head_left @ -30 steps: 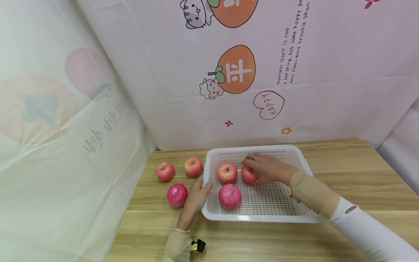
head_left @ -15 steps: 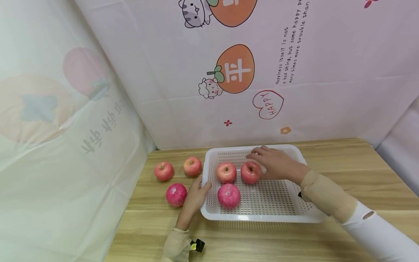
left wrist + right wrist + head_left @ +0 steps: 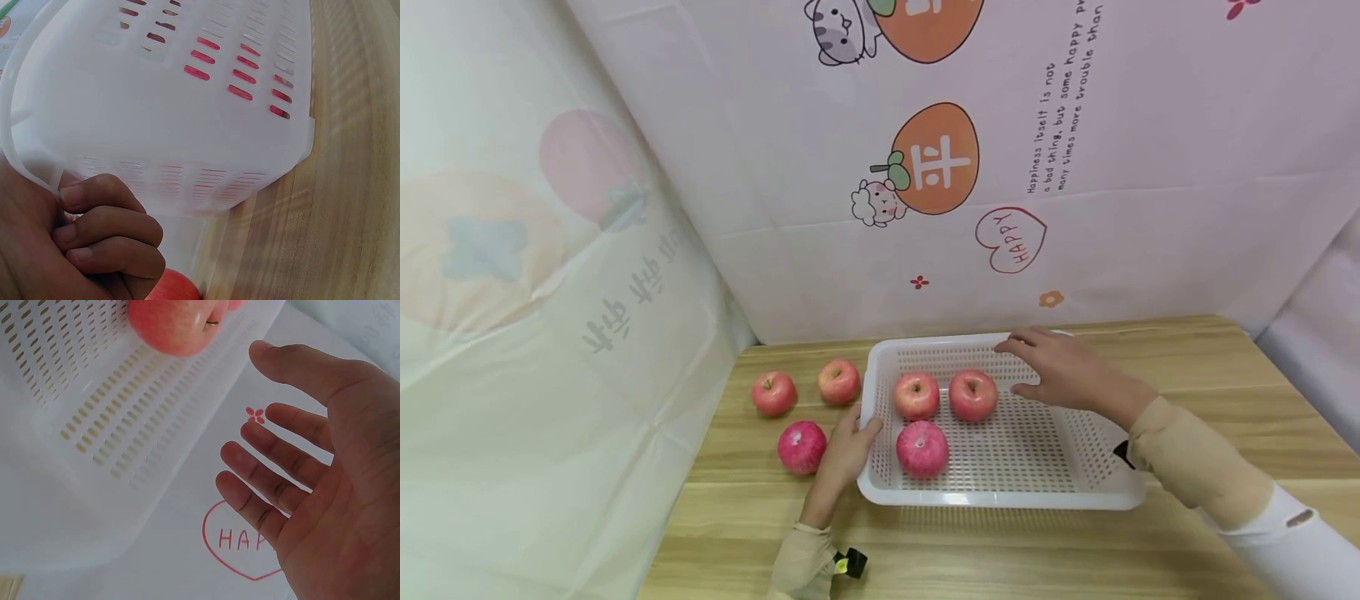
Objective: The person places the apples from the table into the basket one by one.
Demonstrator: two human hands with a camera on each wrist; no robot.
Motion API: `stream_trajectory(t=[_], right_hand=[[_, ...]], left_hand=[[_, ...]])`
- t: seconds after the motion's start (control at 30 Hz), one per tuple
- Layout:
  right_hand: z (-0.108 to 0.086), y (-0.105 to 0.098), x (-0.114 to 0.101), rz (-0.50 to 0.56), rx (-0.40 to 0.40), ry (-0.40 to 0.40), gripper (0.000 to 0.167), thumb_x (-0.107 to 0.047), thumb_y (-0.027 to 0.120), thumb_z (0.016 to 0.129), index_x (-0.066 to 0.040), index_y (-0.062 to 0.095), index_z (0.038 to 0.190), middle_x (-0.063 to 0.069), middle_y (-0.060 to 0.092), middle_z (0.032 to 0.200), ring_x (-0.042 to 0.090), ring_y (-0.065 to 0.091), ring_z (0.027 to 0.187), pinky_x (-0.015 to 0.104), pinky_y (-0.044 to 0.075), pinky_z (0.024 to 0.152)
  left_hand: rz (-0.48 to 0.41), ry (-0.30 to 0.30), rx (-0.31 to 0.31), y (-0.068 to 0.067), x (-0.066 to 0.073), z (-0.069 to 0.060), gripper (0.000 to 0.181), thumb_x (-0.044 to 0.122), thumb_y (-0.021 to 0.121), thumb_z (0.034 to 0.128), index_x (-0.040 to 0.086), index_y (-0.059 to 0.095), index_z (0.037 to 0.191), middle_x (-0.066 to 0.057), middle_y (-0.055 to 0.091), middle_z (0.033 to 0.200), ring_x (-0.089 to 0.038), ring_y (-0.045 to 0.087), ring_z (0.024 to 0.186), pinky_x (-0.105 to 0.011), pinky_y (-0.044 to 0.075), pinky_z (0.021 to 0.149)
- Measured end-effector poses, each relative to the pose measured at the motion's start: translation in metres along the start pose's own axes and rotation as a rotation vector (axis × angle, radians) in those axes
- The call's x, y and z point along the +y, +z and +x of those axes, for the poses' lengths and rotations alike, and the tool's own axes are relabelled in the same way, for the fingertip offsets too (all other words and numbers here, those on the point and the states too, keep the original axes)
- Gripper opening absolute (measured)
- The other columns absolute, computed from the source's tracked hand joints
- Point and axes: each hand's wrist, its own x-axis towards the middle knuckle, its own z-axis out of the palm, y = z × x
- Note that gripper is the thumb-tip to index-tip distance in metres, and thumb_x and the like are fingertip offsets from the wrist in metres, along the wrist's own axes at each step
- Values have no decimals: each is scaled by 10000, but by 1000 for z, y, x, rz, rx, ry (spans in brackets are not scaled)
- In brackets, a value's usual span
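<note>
A white slotted basket stands on the table with two red apples side by side and a pinker apple in front of the left one. My left hand grips the basket's left rim; in the left wrist view, the fingers of that hand curl round the edge of the basket. Over the basket's back right part is my right hand, fingers spread and holding nothing. The right wrist view shows the same hand apart from an apple.
Left of the basket, two red apples and a dark pink apple lie on the wooden table. A printed white cloth hangs behind the table, another at the left.
My right hand has let go of the right-hand apple in the basket and moved off to the right. My left hand has kept its grip on the rim.
</note>
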Motion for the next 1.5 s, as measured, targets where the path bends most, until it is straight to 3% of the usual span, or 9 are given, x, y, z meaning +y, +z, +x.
stream_trajectory(t=[0.17,0.37,0.6,0.83,1.03,1.3,1.5], right_hand=[[-10,-6,7,35,41,-9,591,-221,914,833,-77,669,1352,185,671,1341,401,665,1230,590,581,983],[-20,-13,15,18,90,-14,577,-225,916,827,-67,676,1327,161,683,1275,369,693,1140,554,612,900],[-33,-14,25,8,80,39,568,-261,901,843,-64,677,1327,152,686,1283,380,684,1173,577,601,909],[-47,-11,32,14,92,90,533,-270,892,856,-81,682,1307,136,702,1260,285,715,1007,507,614,809],[-55,-3,34,8,90,142,528,-275,881,865,-61,680,1304,145,733,1185,282,724,960,503,611,773],[-63,5,35,22,69,237,539,-290,870,878,-81,669,1332,178,702,1257,333,708,1023,538,599,763],[-72,11,35,23,86,251,533,-275,863,884,-49,672,1328,240,618,1396,436,611,1233,625,579,871]], left_hand=[[4,-4,8,-1,-1,-1,477,291,595,1036,6,582,1419,-273,736,1153,-321,777,922,-413,653,752],[20,-10,11,-1,-2,-1,470,300,596,1032,12,593,1403,-268,734,1163,-322,772,933,-410,648,761],[18,-10,5,-1,0,-1,459,292,587,1036,16,593,1403,-274,735,1179,-327,771,950,-417,648,778],[12,-14,1,-1,1,-1,456,295,586,1039,20,592,1402,-270,738,1170,-318,773,930,-417,650,761],[22,-15,2,-1,2,-1,462,290,586,1041,18,587,1414,-266,733,1183,-314,766,946,-420,647,775],[-29,-6,-19,-1,1,-1,491,271,586,1035,26,561,1459,-288,745,1158,-349,783,927,-419,652,734],[-24,0,-15,-1,1,-1,501,265,585,1035,33,557,1478,-280,740,1176,-325,775,936,-419,650,749]])
